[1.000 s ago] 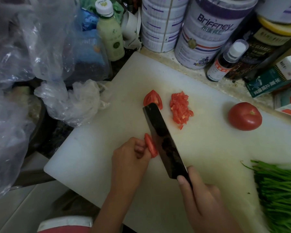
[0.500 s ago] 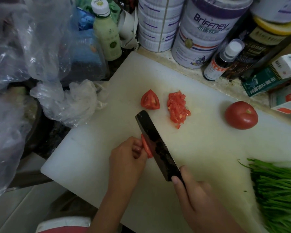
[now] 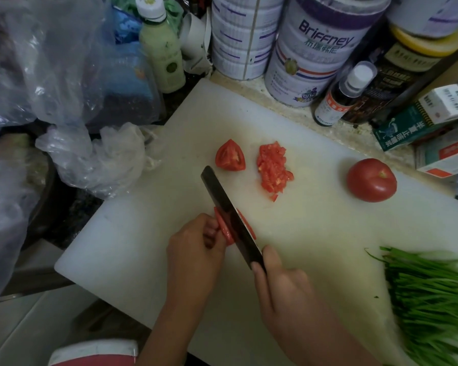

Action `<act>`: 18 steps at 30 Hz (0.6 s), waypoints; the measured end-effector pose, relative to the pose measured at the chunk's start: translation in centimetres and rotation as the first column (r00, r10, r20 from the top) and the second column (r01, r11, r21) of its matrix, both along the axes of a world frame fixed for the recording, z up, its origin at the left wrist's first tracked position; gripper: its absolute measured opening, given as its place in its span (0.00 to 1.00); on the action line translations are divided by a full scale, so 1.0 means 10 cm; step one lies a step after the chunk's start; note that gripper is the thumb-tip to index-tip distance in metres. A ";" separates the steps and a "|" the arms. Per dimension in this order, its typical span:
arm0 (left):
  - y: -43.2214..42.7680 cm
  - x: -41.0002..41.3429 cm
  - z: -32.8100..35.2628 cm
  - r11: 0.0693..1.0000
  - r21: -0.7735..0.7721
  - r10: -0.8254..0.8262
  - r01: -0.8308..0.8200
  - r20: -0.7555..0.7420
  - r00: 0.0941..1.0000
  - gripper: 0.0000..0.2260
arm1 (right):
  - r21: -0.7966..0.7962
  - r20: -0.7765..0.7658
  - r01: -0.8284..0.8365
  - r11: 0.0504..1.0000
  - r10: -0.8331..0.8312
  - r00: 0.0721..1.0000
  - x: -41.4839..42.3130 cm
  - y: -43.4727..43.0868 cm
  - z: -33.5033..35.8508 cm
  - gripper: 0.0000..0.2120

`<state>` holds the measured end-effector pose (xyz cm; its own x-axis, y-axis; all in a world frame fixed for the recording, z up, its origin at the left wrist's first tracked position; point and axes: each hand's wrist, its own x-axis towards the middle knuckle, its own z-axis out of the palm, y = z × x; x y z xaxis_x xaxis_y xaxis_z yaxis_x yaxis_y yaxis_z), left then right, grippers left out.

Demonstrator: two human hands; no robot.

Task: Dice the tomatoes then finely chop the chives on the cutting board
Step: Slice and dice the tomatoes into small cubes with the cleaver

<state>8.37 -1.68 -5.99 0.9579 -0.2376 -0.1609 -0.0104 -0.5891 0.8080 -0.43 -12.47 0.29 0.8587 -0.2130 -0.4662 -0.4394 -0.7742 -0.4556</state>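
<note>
Near the middle of the white plastic cutting board [image 3: 315, 233], the left hand [image 3: 193, 249] pinches a thin red tomato piece [image 3: 224, 231] with curled fingers. The right hand [image 3: 280, 289] grips a dark broad-bladed knife [image 3: 228, 215], its blade set into that piece. Toward the far edge lie a red tomato wedge [image 3: 230, 156] and a pile of diced tomato [image 3: 273, 167]. A whole red tomato [image 3: 371, 180] sits near the right edge, and long green chives [image 3: 431, 299] lie at the near right corner.
</note>
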 end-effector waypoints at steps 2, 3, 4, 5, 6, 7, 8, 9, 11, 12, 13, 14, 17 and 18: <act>0.00 0.00 -0.01 1.000 0.007 0.008 -0.008 -0.005 1.000 0.09 | 0.005 0.042 -0.012 1.000 0.011 0.999 0.01 0.01 -0.04 0.09; 0.00 0.01 -0.01 1.000 0.008 0.014 -0.014 -0.006 1.000 0.11 | 0.002 0.043 -0.017 1.000 0.017 0.999 -0.01 0.01 -0.05 0.11; 0.00 0.00 -0.01 1.000 0.005 0.020 -0.020 -0.010 1.000 0.13 | 0.003 0.025 -0.012 1.000 0.012 1.000 -0.03 0.02 -0.06 0.11; -0.01 0.00 0.00 1.000 0.002 0.026 -0.026 -0.015 1.000 0.15 | 0.006 -0.014 -0.002 1.000 0.002 1.000 -0.07 0.01 -0.05 0.10; -0.02 0.00 0.01 0.999 0.002 0.033 -0.033 -0.020 0.999 0.17 | 0.007 -0.058 0.008 1.000 -0.007 0.998 -0.11 0.01 -0.03 0.09; -0.03 -0.01 0.02 0.999 0.004 0.039 -0.039 -0.022 0.999 0.19 | 0.006 -0.088 0.013 1.000 -0.013 0.996 -0.13 0.00 -0.01 0.09; -0.03 -0.01 0.03 0.999 0.005 0.043 -0.043 -0.021 0.999 0.19 | 0.002 -0.104 0.016 1.000 -0.015 0.995 -0.14 0.00 0.01 0.09; -0.03 -0.01 0.03 0.999 0.004 0.043 -0.043 -0.018 0.999 0.19 | -0.007 -0.103 0.018 1.000 -0.018 0.995 -0.13 0.00 0.02 0.09; -0.04 0.00 0.03 0.999 0.006 0.035 -0.035 -0.013 0.999 0.19 | -0.025 -0.056 0.009 1.000 -0.010 0.998 -0.06 0.00 -0.01 0.11; -0.03 0.00 0.03 0.999 0.007 0.032 -0.031 -0.012 0.999 0.19 | -0.030 -0.012 -0.009 1.000 0.009 1.000 -0.02 0.01 -0.05 0.12; -0.03 0.00 0.03 0.999 0.007 0.031 -0.031 -0.013 0.999 0.19 | -0.031 0.030 -0.019 0.999 0.020 0.999 0.02 0.02 -0.09 0.13; -0.03 -0.01 0.03 0.999 0.006 0.033 -0.033 -0.017 0.999 0.19 | -0.034 0.052 -0.023 0.999 0.025 0.998 0.05 0.03 -0.12 0.14; -0.04 -0.02 0.06 0.999 0.010 0.031 -0.031 -0.012 0.999 0.19 | -0.073 -0.039 -0.015 0.997 0.013 0.999 -0.05 0.04 -0.17 0.16; -0.04 -0.02 0.06 0.999 0.010 0.033 -0.033 -0.007 0.999 0.20 | -0.085 -0.095 -0.019 0.996 0.011 0.995 -0.12 0.05 -0.16 0.15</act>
<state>8.21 -2.03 -5.40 0.9640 -0.2047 -0.1696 0.0145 -0.5967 0.8024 -1.61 -11.95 -1.35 0.8151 -0.2432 -0.5258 -0.4653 -0.8156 -0.3441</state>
